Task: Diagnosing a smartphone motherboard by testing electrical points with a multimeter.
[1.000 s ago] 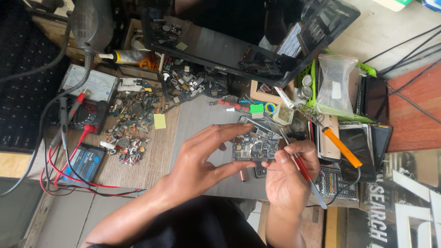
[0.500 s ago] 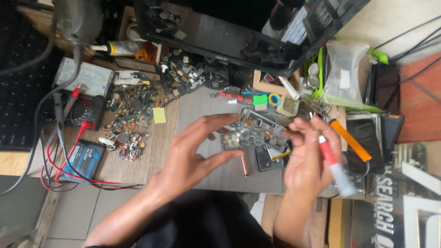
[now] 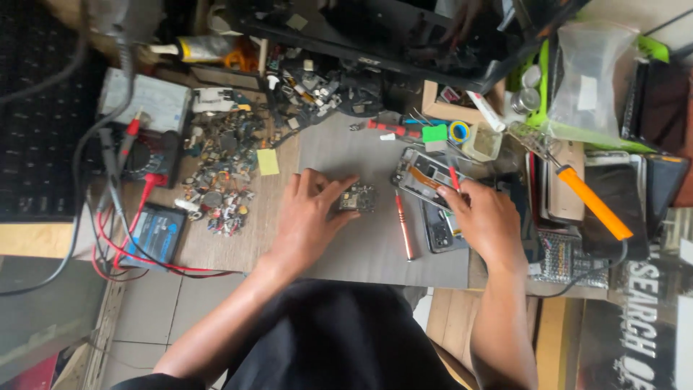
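The left hand [image 3: 307, 217] lies flat on the grey mat [image 3: 361, 245] near the middle of the table [image 3: 238, 245], its fingers [image 3: 339, 191] spread and loose, the tips touching a small dark circuit board [image 3: 357, 197] that rests on the mat; they press on it without closing around it. The right hand [image 3: 487, 220] is over the right part of the mat, fingers pinched on a thin red tool [image 3: 454, 178] whose tip points at an opened phone frame [image 3: 426, 175] lying just beyond. A red screwdriver [image 3: 403, 225] lies loose on the mat between the two hands. Toward the left edge of the table sit a heap of small parts [image 3: 216, 173], a yellow sticky note [image 3: 268, 162] and a multimeter [image 3: 148, 155] with red leads.
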